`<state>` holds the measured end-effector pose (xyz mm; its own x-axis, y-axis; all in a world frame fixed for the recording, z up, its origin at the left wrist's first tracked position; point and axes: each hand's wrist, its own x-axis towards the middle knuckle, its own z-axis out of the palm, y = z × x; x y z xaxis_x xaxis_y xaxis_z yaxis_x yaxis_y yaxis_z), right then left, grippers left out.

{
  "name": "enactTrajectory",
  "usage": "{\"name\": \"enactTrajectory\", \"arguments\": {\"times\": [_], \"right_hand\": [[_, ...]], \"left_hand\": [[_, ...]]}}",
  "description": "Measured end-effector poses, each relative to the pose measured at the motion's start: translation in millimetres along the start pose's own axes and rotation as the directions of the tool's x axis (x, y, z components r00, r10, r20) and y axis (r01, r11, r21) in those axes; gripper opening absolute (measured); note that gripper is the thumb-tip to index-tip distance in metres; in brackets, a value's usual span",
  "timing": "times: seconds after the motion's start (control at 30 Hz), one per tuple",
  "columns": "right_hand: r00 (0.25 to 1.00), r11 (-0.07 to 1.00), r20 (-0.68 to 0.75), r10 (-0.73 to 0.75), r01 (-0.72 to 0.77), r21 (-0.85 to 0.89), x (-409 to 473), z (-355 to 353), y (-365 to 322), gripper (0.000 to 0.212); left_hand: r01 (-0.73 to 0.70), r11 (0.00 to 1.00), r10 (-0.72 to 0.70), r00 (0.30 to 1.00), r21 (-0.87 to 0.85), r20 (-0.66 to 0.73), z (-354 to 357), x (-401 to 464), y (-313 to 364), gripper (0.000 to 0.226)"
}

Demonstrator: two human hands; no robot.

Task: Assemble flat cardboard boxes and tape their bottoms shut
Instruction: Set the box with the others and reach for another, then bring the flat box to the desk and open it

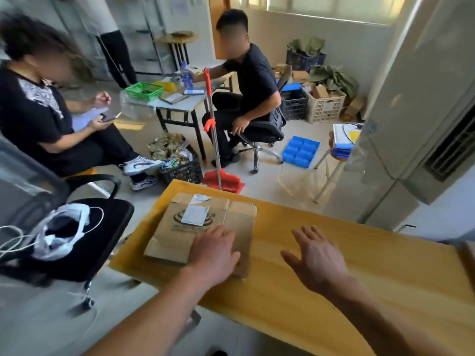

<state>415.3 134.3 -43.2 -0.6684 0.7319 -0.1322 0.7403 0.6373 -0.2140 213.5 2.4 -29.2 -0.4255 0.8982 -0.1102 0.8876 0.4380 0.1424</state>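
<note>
box: flat cardboard box [177, 235] lying on the left part of the yellow wooden table [359, 265], near its left edge; looks like more than one flattened piece stacked, count unclear
print: dark round logo with a line of text under it on the box top, text too blurred to read
labels: two white shipping stickers [194, 214] on the box, writing not legible
left hand: left hand [214, 253] palm down on the near right corner of the box, fingers roughly straight and together, pressing flat, gripping nothing
right hand: right hand [314, 255] hovering above bare tabletop to the right of the box, fingers spread and straight, holding nothing, apart from the box
black crate: black crate [180, 163] on the floor beyond the table, heaped with crumpled wrappers and scraps
green basket: green basket [144, 90] on the far small table, contents unclear
blue tray: blue tray [300, 151] with compartments on the floor, contents not visible
beige crate: beige crate [325, 105] by the far wall, holds cardboard pieces
dustpan: red dustpan [223, 182] on the floor just past the table's far edge
</note>
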Motion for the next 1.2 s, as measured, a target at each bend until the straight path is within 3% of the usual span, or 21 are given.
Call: {"name": "enactTrajectory", "arguments": {"times": [0.2, 0.5, 0.6, 0.73, 0.87, 1.0, 1.1, 1.2], "right_hand": [[0.990, 0.999, 0.140, -0.010, 0.004, 0.039, 28.9, 25.9, -64.0, 0.080], [0.936, 0.989, 0.331, 0.120, -0.140, 0.037, 75.2, 92.9, -140.4, 0.116], [0.927, 0.980, 0.329, 0.178, -0.199, 0.031, 81.0, 108.8, -150.4, 0.127], [0.927, 0.970, 0.319, 0.195, -0.231, 0.077, 79.7, 122.8, -159.5, 0.123], [0.937, 0.970, 0.289, 0.198, -0.229, 0.078, 75.8, 123.1, -157.8, 0.121], [0.942, 0.968, 0.285, 0.178, -0.219, 0.119, 67.5, 107.3, -145.8, 0.119], [0.969, 0.962, 0.192, 0.156, -0.193, 0.194, 60.8, 83.3, -131.6, 0.098], [0.985, 0.941, -0.027, 0.168, -0.153, 0.301, 63.4, 47.4, -124.6, 0.056]], "left_hand": [[0.064, 0.998, -0.063, 0.997, -0.022, 0.044, 21.5, 1.2, -84.6, 0.064], [0.050, 0.999, -0.050, 0.946, 0.010, 0.321, 44.3, 37.9, -199.9, 0.095], [0.027, 1.000, -0.025, 0.935, 0.000, 0.355, 54.1, 44.6, -218.0, 0.102], [-0.024, 1.000, 0.026, 0.926, -0.010, 0.376, 67.7, 44.9, -230.4, 0.103], [-0.018, 0.999, 0.032, 0.956, -0.051, 0.292, 70.4, 44.3, -238.5, 0.100], [-0.004, 0.977, 0.054, 0.972, -0.213, 0.228, 52.4, 39.3, -242.0, 0.094], [-0.067, 0.938, 0.102, 0.991, -0.341, 0.085, 25.8, 37.6, -240.9, 0.083], [-0.138, 0.892, 0.086, 0.987, -0.430, -0.139, -7.5, 47.7, -224.8, 0.057]]}}
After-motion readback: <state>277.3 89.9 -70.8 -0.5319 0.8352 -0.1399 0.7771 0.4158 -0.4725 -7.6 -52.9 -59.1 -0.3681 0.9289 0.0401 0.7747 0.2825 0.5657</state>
